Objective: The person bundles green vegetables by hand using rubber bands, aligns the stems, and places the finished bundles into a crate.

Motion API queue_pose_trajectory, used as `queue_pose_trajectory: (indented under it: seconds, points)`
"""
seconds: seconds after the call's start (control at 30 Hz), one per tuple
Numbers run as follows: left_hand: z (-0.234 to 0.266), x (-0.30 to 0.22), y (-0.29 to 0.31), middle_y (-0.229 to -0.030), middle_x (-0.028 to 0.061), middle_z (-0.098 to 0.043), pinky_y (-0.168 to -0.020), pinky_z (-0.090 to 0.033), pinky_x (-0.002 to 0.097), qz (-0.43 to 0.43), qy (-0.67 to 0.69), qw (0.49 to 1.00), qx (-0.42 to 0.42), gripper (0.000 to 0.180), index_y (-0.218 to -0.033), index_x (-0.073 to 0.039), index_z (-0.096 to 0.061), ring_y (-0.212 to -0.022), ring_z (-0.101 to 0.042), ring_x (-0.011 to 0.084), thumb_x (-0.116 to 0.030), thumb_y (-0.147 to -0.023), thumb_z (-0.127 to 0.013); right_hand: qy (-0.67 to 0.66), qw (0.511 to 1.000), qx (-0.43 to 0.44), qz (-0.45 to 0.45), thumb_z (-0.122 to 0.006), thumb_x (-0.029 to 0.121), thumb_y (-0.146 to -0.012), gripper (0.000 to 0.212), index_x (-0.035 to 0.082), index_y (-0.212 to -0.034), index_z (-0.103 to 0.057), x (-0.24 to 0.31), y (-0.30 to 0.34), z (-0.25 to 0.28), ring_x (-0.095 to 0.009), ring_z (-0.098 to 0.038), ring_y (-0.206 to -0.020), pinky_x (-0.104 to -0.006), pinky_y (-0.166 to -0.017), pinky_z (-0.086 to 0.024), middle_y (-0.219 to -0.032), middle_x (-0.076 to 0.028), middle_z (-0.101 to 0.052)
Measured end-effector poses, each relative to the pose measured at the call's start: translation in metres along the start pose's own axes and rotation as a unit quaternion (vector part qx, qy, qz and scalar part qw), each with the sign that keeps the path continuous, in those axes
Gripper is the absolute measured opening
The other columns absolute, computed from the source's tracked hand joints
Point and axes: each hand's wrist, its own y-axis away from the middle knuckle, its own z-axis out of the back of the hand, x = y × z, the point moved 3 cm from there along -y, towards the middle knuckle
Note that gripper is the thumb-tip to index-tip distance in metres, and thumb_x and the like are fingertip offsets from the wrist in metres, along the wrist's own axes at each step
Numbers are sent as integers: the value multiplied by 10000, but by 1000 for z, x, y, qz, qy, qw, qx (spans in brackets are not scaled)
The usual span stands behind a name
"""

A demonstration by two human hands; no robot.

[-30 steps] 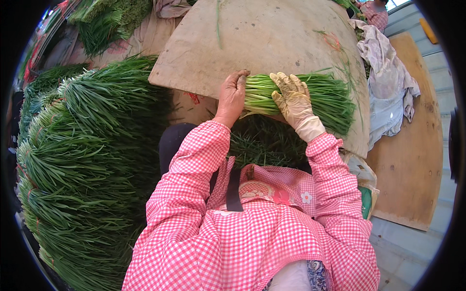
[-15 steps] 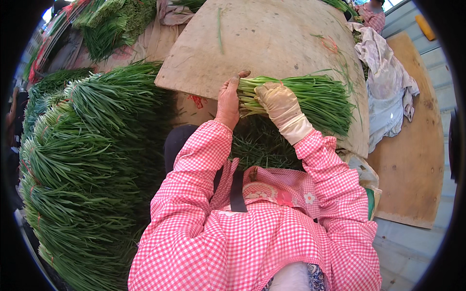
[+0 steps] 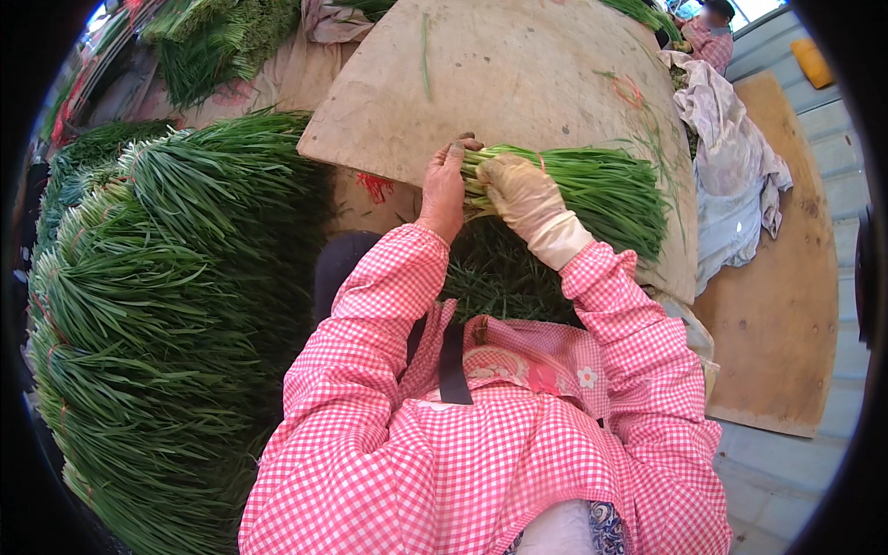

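A bunch of green chives [image 3: 615, 190] lies across the near edge of the wooden board [image 3: 518, 83], pale stem ends to the left and leaves to the right. My bare left hand [image 3: 445, 190] is closed at the pale ends, with its fingertips partly hidden behind the stems. Wrapped over the stems just to the right is my right hand [image 3: 529, 192], in a dirty cream glove. A thin reddish band [image 3: 543, 163] shows across the bunch beside the gloved fingers.
Tied chive bundles are stacked high on my left [image 3: 157, 324]. Loose leaves [image 3: 504, 273] lie below the board. Red ties [image 3: 375, 187] sit under its left edge, and another orange-red tie [image 3: 631, 90] is on top. Crumpled cloth [image 3: 731, 157] hangs at right; a person [image 3: 710, 37] works at far right.
A reddish band now shows around the bunch by my right hand. Both hands and the bunch have shifted slightly, with the stems still held.
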Motion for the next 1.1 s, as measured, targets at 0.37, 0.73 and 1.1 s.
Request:
queue_pose_trajectory:
  seconds: [0.37, 0.73, 1.1]
  points:
    - [1, -6, 2, -867, 46, -587, -654, -492, 284, 56, 32, 998, 2, 212, -909, -77, -578, -740, -568, 142, -237, -939, -442, -130, 988, -74, -43, -561, 107, -801, 166, 63, -961, -571, -7, -5, 20, -307, -589, -832, -379, -731, -477, -880, -134, -600]
    - [0, -3, 0, -826, 58, -588, -626, -486, 289, 42, 14, 999, -13, 225, -892, -71, -578, -700, -573, 154, -223, -942, -420, 104, 991, -85, 5, -625, 138, -731, 189, 128, -916, -585, 20, 23, -2, -248, -584, -805, -358, -649, -483, -878, -65, -561]
    - [-3, -9, 6, -833, 54, -585, -662, -475, 299, 48, 8, 998, -38, 220, -899, -63, -573, -729, -567, 153, -211, -941, -415, 105, 992, -52, -52, -608, 119, -731, 196, 114, -923, -568, 18, 19, -16, -265, -581, -771, -358, -653, -478, -844, -83, -546]
